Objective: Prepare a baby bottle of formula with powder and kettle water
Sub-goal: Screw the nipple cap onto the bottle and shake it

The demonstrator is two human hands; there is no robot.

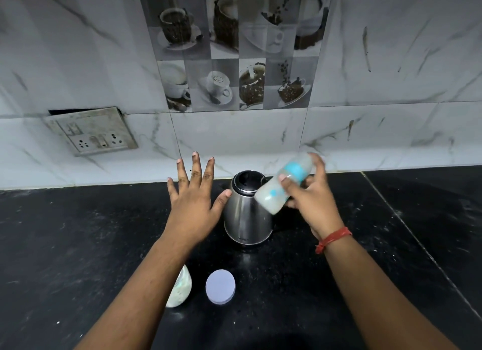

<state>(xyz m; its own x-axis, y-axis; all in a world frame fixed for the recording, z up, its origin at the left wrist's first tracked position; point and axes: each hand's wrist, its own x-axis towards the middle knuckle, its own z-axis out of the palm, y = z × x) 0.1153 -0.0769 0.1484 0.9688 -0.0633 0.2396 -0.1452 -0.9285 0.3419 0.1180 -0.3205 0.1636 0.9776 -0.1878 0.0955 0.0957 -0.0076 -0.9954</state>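
My right hand (311, 201) grips a baby bottle (284, 184) with a blue collar and milky liquid inside. The bottle is tilted, its base down-left over the kettle, and it looks blurred. A steel kettle (246, 216) with a black lid stands on the black counter between my hands. My left hand (194, 195) hovers left of the kettle with fingers spread and straight, holding nothing. A glass jar of white powder (181, 289) stands near the front, partly hidden by my left forearm. A round white lid (220, 286) lies flat beside the jar.
The black stone counter (78, 245) runs to a marble-tiled wall. A wall socket plate (91, 131) is mounted at the left. A seam in the counter (417, 240) runs diagonally at the right.
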